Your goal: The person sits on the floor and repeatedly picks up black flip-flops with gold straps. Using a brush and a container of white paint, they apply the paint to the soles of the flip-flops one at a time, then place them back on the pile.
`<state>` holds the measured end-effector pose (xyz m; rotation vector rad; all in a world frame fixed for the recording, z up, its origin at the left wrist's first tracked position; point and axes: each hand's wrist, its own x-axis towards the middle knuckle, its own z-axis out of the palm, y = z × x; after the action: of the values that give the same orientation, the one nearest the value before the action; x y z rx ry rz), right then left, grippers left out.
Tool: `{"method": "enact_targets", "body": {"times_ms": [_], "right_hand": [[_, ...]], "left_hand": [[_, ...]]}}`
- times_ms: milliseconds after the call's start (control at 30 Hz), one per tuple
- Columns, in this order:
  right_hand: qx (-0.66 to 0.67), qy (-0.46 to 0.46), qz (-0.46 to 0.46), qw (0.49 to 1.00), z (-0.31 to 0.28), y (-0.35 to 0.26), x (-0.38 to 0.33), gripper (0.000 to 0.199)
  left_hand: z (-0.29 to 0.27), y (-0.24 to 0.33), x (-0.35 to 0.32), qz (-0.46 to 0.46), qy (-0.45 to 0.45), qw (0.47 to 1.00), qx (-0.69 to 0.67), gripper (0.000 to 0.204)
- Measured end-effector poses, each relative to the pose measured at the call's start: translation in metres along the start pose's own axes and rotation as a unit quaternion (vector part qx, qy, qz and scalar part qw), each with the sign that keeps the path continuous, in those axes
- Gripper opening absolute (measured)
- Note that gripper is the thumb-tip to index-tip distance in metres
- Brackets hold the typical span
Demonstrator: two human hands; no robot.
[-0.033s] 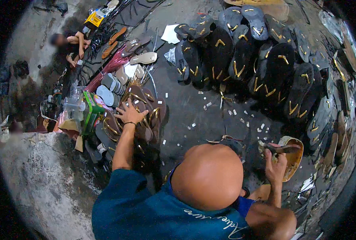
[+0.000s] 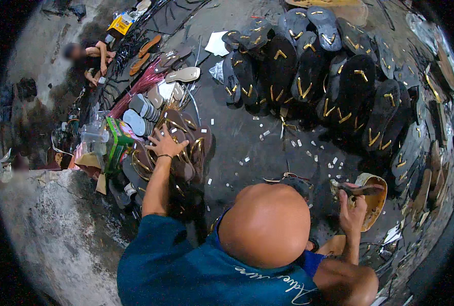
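Observation:
My left hand [image 2: 168,144] lies with its fingers spread over a group of brown sandals [image 2: 202,138] with gold straps. It touches them and does not visibly grip one. To the right, my right hand [image 2: 353,210] is closed around a dark, elongated brown thing [image 2: 363,189]; its kind is unclear. That thing passes over a round, yellowish, stained tub [image 2: 379,206]. Just beyond my left hand stand stacked grey sole-shaped pieces [image 2: 135,122]. A pale sandal [image 2: 183,74] lies farther off.
Many dark slippers with gold straps [image 2: 357,94] stand in an arc at the far right. Small white scraps [image 2: 334,161] dot the floor. A green box [image 2: 116,145] and a clear plastic container [image 2: 94,134] are at left. Another person [image 2: 87,64] sits at the far left.

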<state>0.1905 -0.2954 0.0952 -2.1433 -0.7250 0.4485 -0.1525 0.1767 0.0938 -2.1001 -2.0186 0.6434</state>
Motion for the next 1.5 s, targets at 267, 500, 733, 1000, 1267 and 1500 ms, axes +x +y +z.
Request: {"method": "enact_targets", "body": {"times_ms": [267,500,733,1000,1267,1500], "right_hand": [[-0.027,-0.025,0.021,0.999,-0.002,-0.003,0.006,0.019],[-0.092,0.031,0.019,0.995,-0.016,0.001,0.000,0.019],[-0.140,0.212,0.125,0.959,-0.046,0.060,-0.003,0.023],[-0.229,0.110,0.239,0.937,-0.075,0.052,-0.051,0.029],[0.077,-0.012,0.299,0.951,-0.104,0.044,-0.081,0.037],[0.412,0.187,0.086,0.887,-0.089,-0.028,0.043,0.027]], "left_hand": [[0.054,-0.014,0.121,-0.081,-0.106,0.984,-0.119,0.078],[0.028,-0.002,0.029,0.142,0.091,0.911,-0.376,0.021],[-0.031,0.088,-0.132,0.329,0.035,0.806,-0.491,0.026],[0.014,0.270,-0.205,0.669,-0.182,0.651,-0.310,0.049],[0.019,0.349,-0.229,0.770,-0.045,0.605,-0.199,0.070],[-0.071,0.347,-0.233,0.297,-0.663,0.283,-0.626,0.048]]}}
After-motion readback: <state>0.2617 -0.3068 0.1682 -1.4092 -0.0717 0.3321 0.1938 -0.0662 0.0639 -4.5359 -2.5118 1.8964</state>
